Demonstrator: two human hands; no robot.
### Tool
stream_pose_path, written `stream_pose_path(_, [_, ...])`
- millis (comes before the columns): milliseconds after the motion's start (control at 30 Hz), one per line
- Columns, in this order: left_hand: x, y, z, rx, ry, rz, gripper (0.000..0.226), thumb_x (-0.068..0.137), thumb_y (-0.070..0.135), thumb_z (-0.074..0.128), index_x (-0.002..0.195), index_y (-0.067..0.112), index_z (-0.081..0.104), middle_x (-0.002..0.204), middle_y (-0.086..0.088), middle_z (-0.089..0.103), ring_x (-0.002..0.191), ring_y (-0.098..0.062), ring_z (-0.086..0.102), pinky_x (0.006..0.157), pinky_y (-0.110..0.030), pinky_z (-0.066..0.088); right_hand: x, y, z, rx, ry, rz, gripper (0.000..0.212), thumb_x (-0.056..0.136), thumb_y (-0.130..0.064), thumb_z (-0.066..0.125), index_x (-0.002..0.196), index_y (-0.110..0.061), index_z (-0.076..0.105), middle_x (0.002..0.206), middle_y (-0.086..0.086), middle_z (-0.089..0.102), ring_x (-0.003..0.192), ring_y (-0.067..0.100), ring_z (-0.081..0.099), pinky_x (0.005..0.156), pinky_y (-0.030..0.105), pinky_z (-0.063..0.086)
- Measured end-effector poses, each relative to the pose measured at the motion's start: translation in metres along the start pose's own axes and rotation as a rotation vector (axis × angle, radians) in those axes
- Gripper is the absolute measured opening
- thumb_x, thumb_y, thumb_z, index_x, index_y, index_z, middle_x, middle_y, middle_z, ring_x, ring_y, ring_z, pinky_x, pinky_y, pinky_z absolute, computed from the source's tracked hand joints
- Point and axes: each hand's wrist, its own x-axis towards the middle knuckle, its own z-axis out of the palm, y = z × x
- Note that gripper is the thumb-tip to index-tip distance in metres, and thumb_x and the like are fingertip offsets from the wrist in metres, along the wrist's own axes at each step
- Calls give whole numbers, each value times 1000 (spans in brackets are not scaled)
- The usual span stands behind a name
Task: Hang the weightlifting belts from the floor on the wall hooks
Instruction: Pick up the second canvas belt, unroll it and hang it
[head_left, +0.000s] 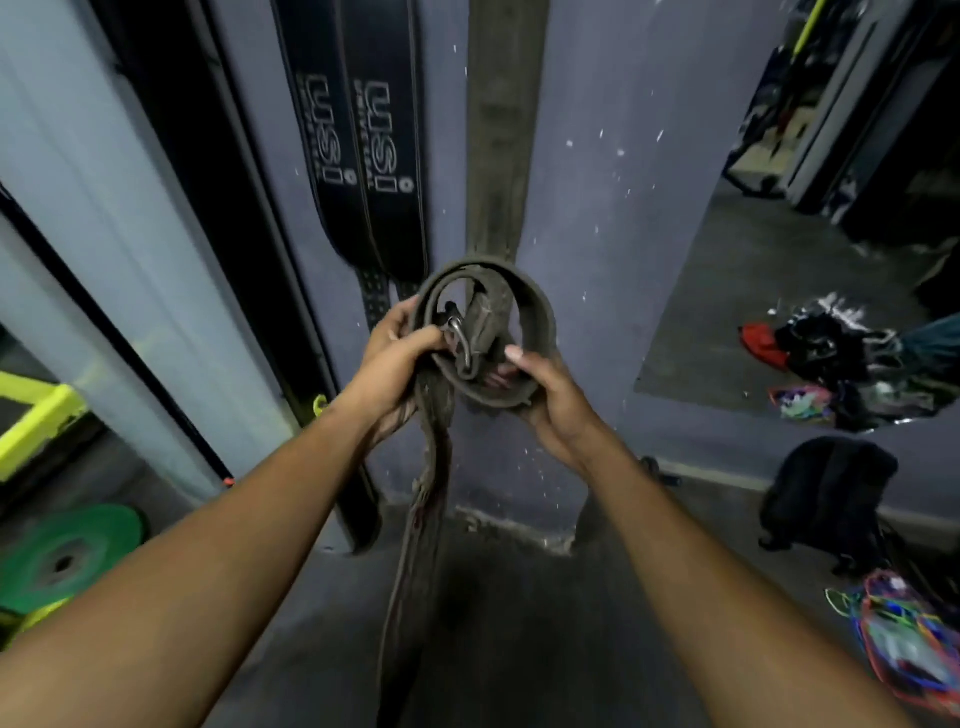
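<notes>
A worn brown belt (524, 306) is coiled in a loop in front of the grey wall, its metal buckle (461, 340) in the middle of the loop. My left hand (392, 358) grips the loop's left side near the buckle. My right hand (548, 395) holds the lower right of the coil. The belt's free end (421, 530) dangles down toward the floor. Two black belts (363, 156) with white lettering hang on the wall behind, and a brown belt (501, 119) hangs beside them. The hooks are out of view.
A green weight plate (62, 556) and a yellow-green frame (36, 415) sit at the left. A mirror (810, 260) fills the wall at the right. A black backpack (831, 493) and a pile of coloured bands (904, 639) lie on the floor at the right.
</notes>
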Motion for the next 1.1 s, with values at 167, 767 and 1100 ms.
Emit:
stream_pose_path(167, [-1,24,-10,180,-61,9,46,81,14,71,124,3,62,106,-12,76,99,-28,72,88,-40,58,4,-81,39,-257,167,-253,80,66,-59,79,134,-20,62,118,-5,75,104,11,74,87,31,59])
stream_pose_path(767, [17,46,-36,1249,-237,674,85,82,76,57,149,25,43,157,5,39,145,-13,35,122,-40,28,58,-171,149,-839,493,-236,77,48,-72,82,107,-30,56,120,0,66,106,23,62,69,34,43])
stream_pose_path(1100, [19,13,-41,1123,-329,256,38,99,46,56,88,12,66,84,0,71,80,-13,67,74,-29,55,59,-183,158,-871,376,-114,70,54,-80,80,92,-25,59,100,2,67,89,22,63,69,36,49])
